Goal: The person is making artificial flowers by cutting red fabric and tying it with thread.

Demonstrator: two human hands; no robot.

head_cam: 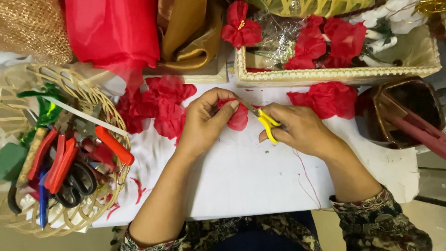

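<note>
My left hand (204,122) pinches a small red fabric petal (239,118) over the white table (241,176). My right hand (297,128) grips small yellow-handled scissors (265,122), and their blades point left, touching the top edge of the petal. Both hands sit at the middle of the table, close together. More red fabric petals lie in a pile (155,104) just left of my left hand, and another red bunch (325,98) lies right behind my right hand.
A woven basket (100,204) at the left holds red-handled pliers, black scissors and green tape. A cream tray (334,74) at the back holds red flowers. Red and gold cloth (116,32) lies at the back left. A brown box (404,116) stands at the right. A red thread (306,181) trails off.
</note>
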